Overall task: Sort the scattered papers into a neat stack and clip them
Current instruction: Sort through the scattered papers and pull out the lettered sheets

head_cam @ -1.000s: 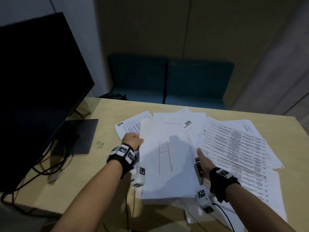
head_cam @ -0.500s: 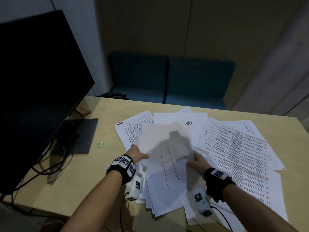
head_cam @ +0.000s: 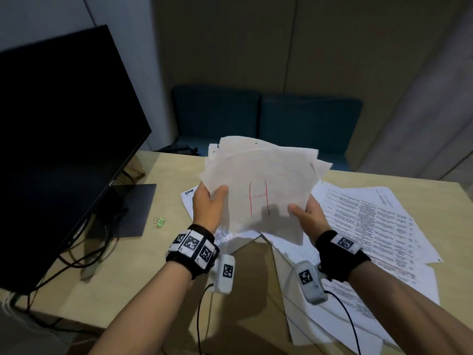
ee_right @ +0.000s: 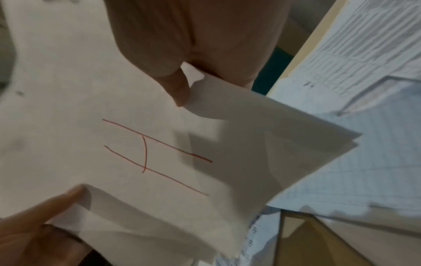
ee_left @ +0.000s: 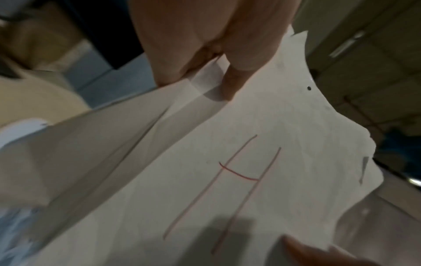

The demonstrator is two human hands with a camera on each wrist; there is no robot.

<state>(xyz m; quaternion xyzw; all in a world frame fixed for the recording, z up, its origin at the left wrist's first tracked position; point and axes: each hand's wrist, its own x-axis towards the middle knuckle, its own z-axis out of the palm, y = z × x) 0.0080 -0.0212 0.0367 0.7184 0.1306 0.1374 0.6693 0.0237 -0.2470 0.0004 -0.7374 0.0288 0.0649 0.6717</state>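
I hold a loose bundle of white sheets (head_cam: 261, 185) tilted up above the desk; the top sheet bears a red hand-drawn H (head_cam: 259, 202). My left hand (head_cam: 208, 210) grips the bundle's left edge, thumb on top. My right hand (head_cam: 305, 217) grips its right edge the same way. The sheet edges are uneven and fanned at the top. In the left wrist view the left thumb presses on the bundle (ee_left: 262, 162). The right wrist view shows the right thumb pinching the bundle (ee_right: 114, 108). More printed papers (head_cam: 371, 226) lie scattered on the desk to the right and under the bundle.
A black monitor (head_cam: 58, 139) on its flat base (head_cam: 133, 211) stands at the left, cables trailing behind. A small green clip (head_cam: 160, 222) lies on the wooden desk (head_cam: 122, 283) near the base. Blue seats (head_cam: 266, 119) stand behind the desk.
The bundle lay flat on the desk a second ago. Both hands have gripped its sides and lifted it, tilting the top edge up and away from me.
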